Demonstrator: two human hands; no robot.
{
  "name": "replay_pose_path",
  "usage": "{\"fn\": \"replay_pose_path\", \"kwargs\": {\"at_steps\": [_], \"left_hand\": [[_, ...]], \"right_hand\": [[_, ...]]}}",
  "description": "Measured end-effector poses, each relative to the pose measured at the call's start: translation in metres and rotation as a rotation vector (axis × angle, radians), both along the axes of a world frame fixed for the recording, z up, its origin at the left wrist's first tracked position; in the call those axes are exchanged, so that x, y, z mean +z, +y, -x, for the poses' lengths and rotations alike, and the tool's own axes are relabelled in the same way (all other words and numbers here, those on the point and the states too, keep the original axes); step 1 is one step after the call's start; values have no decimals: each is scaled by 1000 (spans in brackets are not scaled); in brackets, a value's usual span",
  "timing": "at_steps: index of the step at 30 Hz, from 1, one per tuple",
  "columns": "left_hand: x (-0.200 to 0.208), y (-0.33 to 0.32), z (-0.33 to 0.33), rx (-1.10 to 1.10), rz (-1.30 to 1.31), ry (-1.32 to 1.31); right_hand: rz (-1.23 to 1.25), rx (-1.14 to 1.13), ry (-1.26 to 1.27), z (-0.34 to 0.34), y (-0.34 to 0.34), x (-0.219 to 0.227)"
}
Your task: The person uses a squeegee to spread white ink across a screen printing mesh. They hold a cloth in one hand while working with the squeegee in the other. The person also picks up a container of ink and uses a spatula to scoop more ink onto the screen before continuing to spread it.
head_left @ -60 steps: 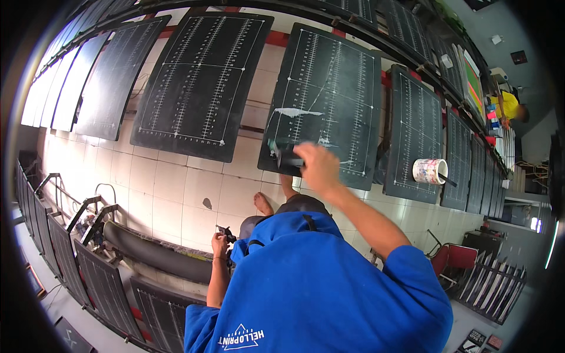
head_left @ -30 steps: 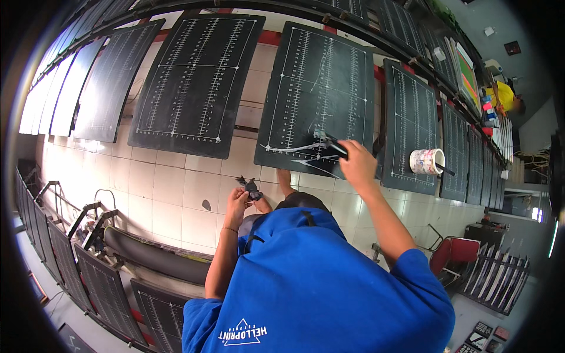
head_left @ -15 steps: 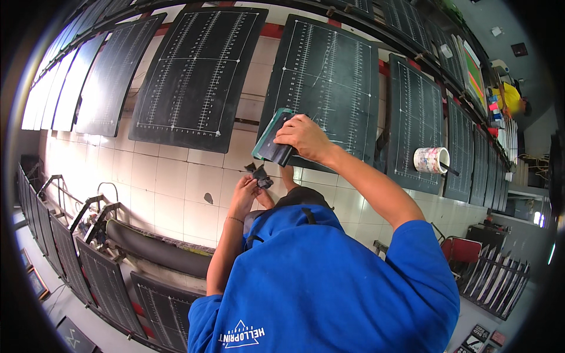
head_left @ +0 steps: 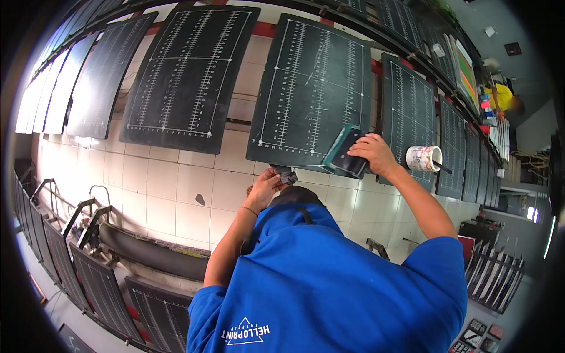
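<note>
My right hand (head_left: 374, 152) is closed on a squeegee (head_left: 347, 157) with a dark body and a green blade edge. The squeegee is tilted over the front right corner of a dark board (head_left: 309, 100) marked with white scale lines; I cannot tell whether its blade touches the board. Just in front of that board's near edge, my left hand (head_left: 266, 186) pinches a crumpled dark rag (head_left: 287, 177), its fingers partly hidden.
On the board to the right stands a paint-stained white tub (head_left: 422, 158) with a dark handle sticking out. Similar boards (head_left: 188, 82) line both sides of the tiled aisle (head_left: 170, 194). A person in yellow (head_left: 502, 100) is at the far right.
My right hand has carried the squeegee rightward along the board's near edge. My left hand, with the rag, has come right and closer to the board.
</note>
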State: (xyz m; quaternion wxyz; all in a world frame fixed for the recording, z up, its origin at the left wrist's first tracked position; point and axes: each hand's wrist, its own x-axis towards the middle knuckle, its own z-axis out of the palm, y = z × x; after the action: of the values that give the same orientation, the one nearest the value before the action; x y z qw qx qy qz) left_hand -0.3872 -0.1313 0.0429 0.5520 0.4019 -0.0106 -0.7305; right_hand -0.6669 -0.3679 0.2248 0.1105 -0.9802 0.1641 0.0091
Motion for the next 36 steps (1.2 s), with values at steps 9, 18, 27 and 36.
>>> {"fn": "replay_pose_path", "kwargs": {"at_steps": [9, 18, 27, 36], "left_hand": [[-17, -21, 35, -253, -21, 10], [-5, -17, 32, -337, -66, -10], [-13, -51, 90, -431, -34, 17], [-27, -85, 175, -545, -21, 227]], "right_hand": [[84, -419, -248, -49, 47, 1], [39, 26, -212, -78, 31, -34], [51, 63, 70, 29, -7, 0], [34, -100, 85, 59, -17, 21]]}}
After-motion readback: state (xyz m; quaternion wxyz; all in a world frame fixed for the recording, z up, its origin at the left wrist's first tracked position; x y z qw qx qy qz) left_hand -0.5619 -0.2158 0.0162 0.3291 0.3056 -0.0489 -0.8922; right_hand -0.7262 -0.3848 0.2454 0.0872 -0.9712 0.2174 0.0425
